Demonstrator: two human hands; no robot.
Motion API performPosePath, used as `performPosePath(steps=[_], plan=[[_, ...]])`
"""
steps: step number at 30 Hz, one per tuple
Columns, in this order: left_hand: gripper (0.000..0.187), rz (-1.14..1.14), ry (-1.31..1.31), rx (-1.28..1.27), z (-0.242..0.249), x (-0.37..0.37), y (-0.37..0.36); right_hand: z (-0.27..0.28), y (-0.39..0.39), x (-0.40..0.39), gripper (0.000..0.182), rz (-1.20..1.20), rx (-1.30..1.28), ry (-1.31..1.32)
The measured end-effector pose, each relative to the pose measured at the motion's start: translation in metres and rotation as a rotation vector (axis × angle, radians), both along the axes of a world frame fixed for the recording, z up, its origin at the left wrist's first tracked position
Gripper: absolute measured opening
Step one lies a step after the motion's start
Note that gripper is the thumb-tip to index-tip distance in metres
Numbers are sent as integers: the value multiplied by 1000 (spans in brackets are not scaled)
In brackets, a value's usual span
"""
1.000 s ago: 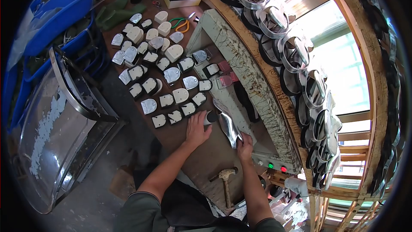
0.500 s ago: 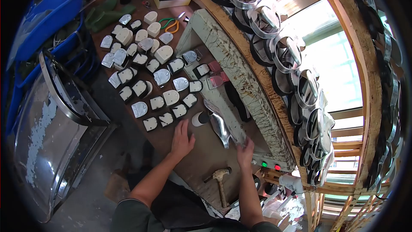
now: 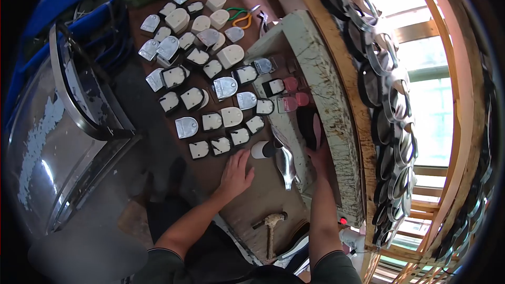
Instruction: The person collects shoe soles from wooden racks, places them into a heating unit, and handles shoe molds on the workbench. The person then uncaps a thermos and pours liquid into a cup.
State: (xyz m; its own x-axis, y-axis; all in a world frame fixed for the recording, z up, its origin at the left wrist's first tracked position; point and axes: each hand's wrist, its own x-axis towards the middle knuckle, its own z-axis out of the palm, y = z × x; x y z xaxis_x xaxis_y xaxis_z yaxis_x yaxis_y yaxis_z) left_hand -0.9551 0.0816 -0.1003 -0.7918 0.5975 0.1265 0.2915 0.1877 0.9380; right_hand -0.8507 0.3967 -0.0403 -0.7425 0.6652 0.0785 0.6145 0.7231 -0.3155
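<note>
My left hand [image 3: 236, 175] rests palm down on the brown tabletop, fingers stretched out, holding nothing. Just beyond its fingertips is a white heel block [image 3: 260, 150] with a black end. It touches or nearly touches a shiny silver pointed shoe [image 3: 285, 162], which lies between my hands. My right hand [image 3: 318, 159] reaches inside the pale green metal housing [image 3: 329, 63], at the near end of a dark shoe [image 3: 306, 129] with a pinkish inner side. The fingers seem closed on that end, though they are partly hidden.
Several white and silver heel-shaped pieces [image 3: 230, 117] cover the table's left half. A hammer [image 3: 271, 226] lies near my body. Green-and-orange-handled pliers [image 3: 243, 18] lie at the back. Strapped shoes [image 3: 381, 121] line the wooden rack at right. A metal-framed panel [image 3: 79, 121] stands at left.
My right hand has left the housing's lower front edge and moved inward to the dark shoe, whose pinkish side now shows. My left hand stays on the table. The camera view has shifted.
</note>
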Motion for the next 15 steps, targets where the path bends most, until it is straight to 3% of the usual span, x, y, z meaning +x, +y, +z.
performPosePath(steps=[2, 4, 9, 11, 13, 15], plan=[[56, 1, -12, 10, -1, -1, 0, 6, 0, -11, 91, 77, -64, -41], [56, -15, 5, 10, -2, -1, 0, 2, 7, -11, 96, -100, -214, -59], [56, -24, -18, -9, -2, -3, 3, 42, -21, -44, 93, -140, -318, -113], [57, -50, -12, -22, -1, -2, 3, 26, -9, -28, 89, -150, -374, -89], [59, 15, 36, -19, -8, 1, 6, -28, 28, 16, 80, -349, -195, -224], [60, 0, 44, -4, -3, 0, 6, 14, -28, 5, 73, -533, -257, -294]])
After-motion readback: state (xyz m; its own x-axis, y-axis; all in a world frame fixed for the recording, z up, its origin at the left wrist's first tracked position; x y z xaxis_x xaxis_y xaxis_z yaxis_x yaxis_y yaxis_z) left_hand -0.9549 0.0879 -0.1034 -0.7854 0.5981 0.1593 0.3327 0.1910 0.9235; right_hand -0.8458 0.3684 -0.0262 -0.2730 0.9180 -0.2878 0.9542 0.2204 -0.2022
